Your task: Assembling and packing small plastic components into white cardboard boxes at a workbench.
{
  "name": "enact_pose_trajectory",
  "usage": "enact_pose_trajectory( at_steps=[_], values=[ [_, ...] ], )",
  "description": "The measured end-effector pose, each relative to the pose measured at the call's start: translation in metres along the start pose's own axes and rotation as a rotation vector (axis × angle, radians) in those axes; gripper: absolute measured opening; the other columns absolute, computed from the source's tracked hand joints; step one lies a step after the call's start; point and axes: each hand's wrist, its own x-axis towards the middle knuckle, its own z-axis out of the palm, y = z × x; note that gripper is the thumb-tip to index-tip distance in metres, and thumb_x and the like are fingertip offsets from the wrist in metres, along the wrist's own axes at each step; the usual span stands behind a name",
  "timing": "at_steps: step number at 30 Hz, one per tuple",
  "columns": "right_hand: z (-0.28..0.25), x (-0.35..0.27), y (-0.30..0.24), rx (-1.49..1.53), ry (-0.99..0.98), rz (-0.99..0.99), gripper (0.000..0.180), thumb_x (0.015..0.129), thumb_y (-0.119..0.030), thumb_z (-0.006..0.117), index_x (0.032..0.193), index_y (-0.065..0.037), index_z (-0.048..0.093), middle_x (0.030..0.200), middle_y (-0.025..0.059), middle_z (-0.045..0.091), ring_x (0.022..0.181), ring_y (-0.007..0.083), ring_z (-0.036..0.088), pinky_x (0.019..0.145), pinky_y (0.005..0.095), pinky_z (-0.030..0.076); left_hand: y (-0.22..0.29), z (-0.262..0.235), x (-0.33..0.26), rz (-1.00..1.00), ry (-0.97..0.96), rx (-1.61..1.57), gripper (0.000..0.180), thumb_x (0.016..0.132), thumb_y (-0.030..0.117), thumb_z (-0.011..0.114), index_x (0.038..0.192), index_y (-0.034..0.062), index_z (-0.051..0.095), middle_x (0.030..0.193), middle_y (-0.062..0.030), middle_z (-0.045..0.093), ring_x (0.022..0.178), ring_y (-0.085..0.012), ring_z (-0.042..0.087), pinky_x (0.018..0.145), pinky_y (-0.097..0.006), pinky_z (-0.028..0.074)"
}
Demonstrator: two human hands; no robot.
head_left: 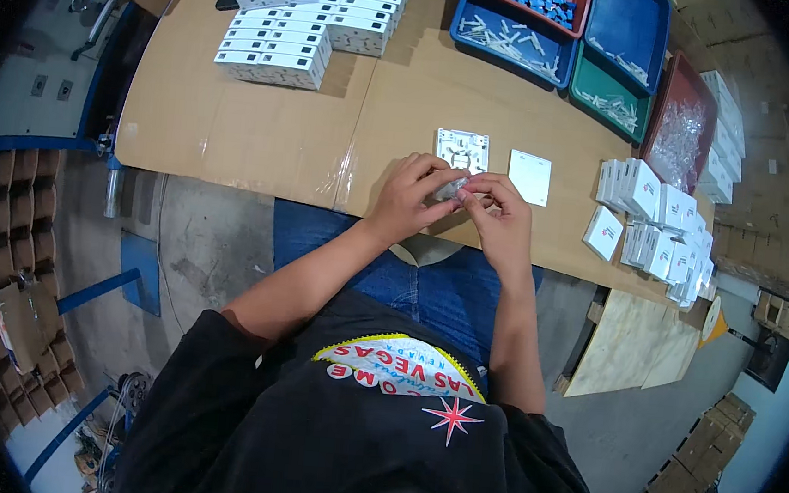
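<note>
Both hands meet over the near edge of the cardboard-covered table, fingers closed around a small greyish-white, shiny piece [452,190]. My left hand [414,195] wraps it from the left, thumb underneath. My right hand [499,216] pinches its right end between thumb and fingertips. The fingers cover much of the piece, so its exact kind is unclear. Just beyond them lies an open white plastic housing [463,147] with moulded parts inside. A flat white square plate [530,177] rests to its right, apart from my right hand.
White boxes [276,49] stand stacked at the far left. Far right are a blue tray of white plastic pieces [512,47], a red tray of blue parts [534,3], a green tray [614,106] and a reddish tray of clear bags [680,130]. Small white boxes [660,226] cluster near the right edge.
</note>
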Motion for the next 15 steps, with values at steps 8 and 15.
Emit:
enact_pose_trajectory(
  at_steps=[8, 15],
  values=[
    [0.004, -0.002, -0.016, -0.06, -0.17, 0.07, 0.018, 0.101, -0.011, 0.066, 0.109, 0.004, 0.071, 0.115, 0.0101, 0.064, 0.095, 0.0181, 0.066, 0.08, 0.029, 0.053, -0.002, 0.001, -0.002, -0.001, 0.03, -0.041, 0.043, 0.077, 0.016, 0.081, 0.12, 0.0178, 0.076, 0.105, -0.0054, 0.065, 0.098, -0.0266, 0.062, 0.086, -0.038, 0.05],
    [0.0, -0.003, 0.001, -0.065, -0.178, 0.059, 0.021, 0.101, -0.011, 0.067, 0.111, 0.006, 0.072, 0.11, 0.0078, 0.064, 0.094, 0.0151, 0.065, 0.079, 0.0275, 0.052, 0.001, 0.0, 0.002, -0.001, -0.014, -0.08, 0.048, 0.079, 0.014, 0.078, 0.127, 0.0113, 0.071, 0.109, -0.0081, 0.068, 0.102, -0.029, 0.062, 0.09, -0.04, 0.05]
  ],
)
